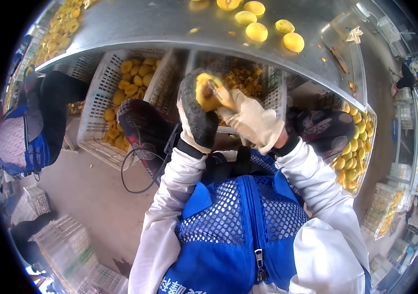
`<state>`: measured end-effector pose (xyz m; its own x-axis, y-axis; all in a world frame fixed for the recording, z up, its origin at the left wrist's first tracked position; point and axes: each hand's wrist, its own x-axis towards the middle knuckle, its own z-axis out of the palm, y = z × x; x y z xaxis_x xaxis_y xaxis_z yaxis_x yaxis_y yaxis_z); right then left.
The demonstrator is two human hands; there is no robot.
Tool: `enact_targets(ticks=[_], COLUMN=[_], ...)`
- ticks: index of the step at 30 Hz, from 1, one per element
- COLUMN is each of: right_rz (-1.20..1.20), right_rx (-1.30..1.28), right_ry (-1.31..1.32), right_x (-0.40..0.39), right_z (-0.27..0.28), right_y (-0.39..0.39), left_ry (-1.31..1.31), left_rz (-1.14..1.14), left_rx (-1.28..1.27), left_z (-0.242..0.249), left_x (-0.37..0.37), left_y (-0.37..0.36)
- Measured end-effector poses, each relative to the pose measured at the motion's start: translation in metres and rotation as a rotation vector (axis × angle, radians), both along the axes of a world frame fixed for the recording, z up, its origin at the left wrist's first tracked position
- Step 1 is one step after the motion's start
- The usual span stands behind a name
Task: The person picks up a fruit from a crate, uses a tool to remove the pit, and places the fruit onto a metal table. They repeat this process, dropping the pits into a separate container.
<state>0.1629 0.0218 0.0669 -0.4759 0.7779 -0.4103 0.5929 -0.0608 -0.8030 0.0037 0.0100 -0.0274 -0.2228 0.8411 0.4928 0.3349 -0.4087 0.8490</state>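
My left hand (196, 115), in a dark grey coated glove, grips a yellow peeled fruit (205, 93) held up in front of me. My right hand (253, 122), in a pale cloth glove, holds a small metal tool (214, 88) whose tip presses into the fruit. Both hands hover over a white plastic crate (272, 98) that holds small yellow fruit pieces. Several whole yellow fruits (257, 32) lie on the metal table (145, 24) above it.
A white crate (96, 98) of yellow fruit stands at the left under the table, another crate (361, 147) of fruit at the right. Another person in a blue vest (27, 142) sits at the left. Empty crates (66, 250) are stacked at lower left. Other workers at far right.
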Motion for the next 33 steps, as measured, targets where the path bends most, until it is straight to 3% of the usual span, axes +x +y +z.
enact_targets(ticks=[2,4,5,8,11,12,14,16,18,20,21,23,27,29,31,33], right_rz=[-0.006,-0.012,-0.020,0.039,0.087,0.127,0.168,0.081,0.076,0.074,0.093,0.109,0.119,0.117,0.141,0.144], right_rx=[0.051,0.011,-0.019,-0.121,-0.183,-0.062,0.058,-0.211,-0.264,-0.319,-0.242,-0.167,-0.228,-0.287,-0.114,-0.174], right_ry=[0.019,0.074,0.136,0.076,0.092,0.094,0.096,0.055,0.094,0.134,0.101,0.069,0.038,0.075,0.009,0.017], right_x=[-0.001,0.001,0.001,0.007,0.012,0.014,0.011,0.013,0.015,0.016,0.016,0.016,0.017,0.019,0.020,0.020], right_z=[-0.004,-0.006,-0.007,-0.006,-0.017,-0.034,-0.025,-0.005,-0.002,-0.001,-0.002,-0.001,0.002,0.000,-0.002,-0.002], right_y=[-0.002,-0.003,-0.001,0.005,0.008,0.010,0.008,0.005,0.006,0.005,0.004,0.001,0.003,0.002,-0.001,0.001], left_ry=[0.041,-0.332,-0.334,0.007,-0.051,-0.052,-0.363,-0.216,-0.068,-0.672,-0.672,-0.087,0.007,-0.271,-0.188,-0.105], left_rz=[-0.014,-0.122,-0.121,-0.085,-0.087,-0.086,-0.155,-0.130,-0.107,-0.175,-0.175,-0.142,-0.106,-0.192,-0.202,-0.213], left_rx=[0.004,-0.145,-0.149,-0.088,-0.134,-0.136,-0.218,-0.173,-0.126,-0.259,-0.259,-0.103,-0.115,-0.209,-0.191,-0.172], left_z=[-0.004,-0.005,-0.004,0.013,-0.001,-0.005,-0.008,-0.004,-0.006,-0.015,-0.018,-0.017,-0.013,-0.010,-0.008,-0.004], left_x=[-0.001,0.000,0.000,0.002,0.001,0.002,0.005,0.005,0.006,0.010,0.008,0.002,0.003,0.004,0.001,0.002], left_y=[0.004,0.002,0.000,-0.007,-0.006,-0.006,-0.007,-0.011,-0.009,-0.003,-0.004,-0.008,-0.008,-0.009,-0.010,-0.012])
